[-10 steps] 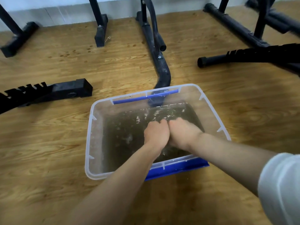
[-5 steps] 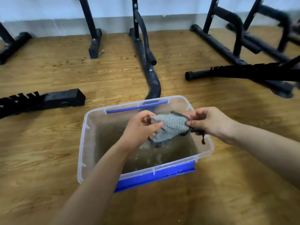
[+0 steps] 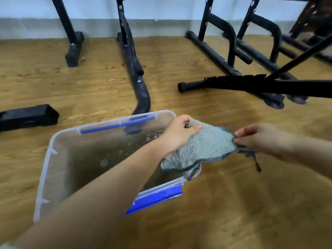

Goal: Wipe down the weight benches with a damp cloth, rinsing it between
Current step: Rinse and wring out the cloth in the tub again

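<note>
A wet grey-green cloth (image 3: 204,148) with a dark woven edge is stretched between my hands, above the right rim of the tub. My left hand (image 3: 177,134) grips its left end with curled fingers. My right hand (image 3: 260,139) pinches the right edge, where a dark loop hangs down. The clear plastic tub (image 3: 45,169) with blue handles stands on the wooden floor and holds murky water. Black bench frames (image 3: 231,51) stand at the back right.
A curved black frame leg (image 3: 142,94) ends just behind the tub. A notched black bar (image 3: 251,83) lies across the floor to the right. A black block foot (image 3: 30,116) lies at the left. A grey skirting runs along the far wall.
Both hands lifted the cloth out of the water and drew it to the right, spreading it wider. The view tilted up, showing more of the bench frames.
</note>
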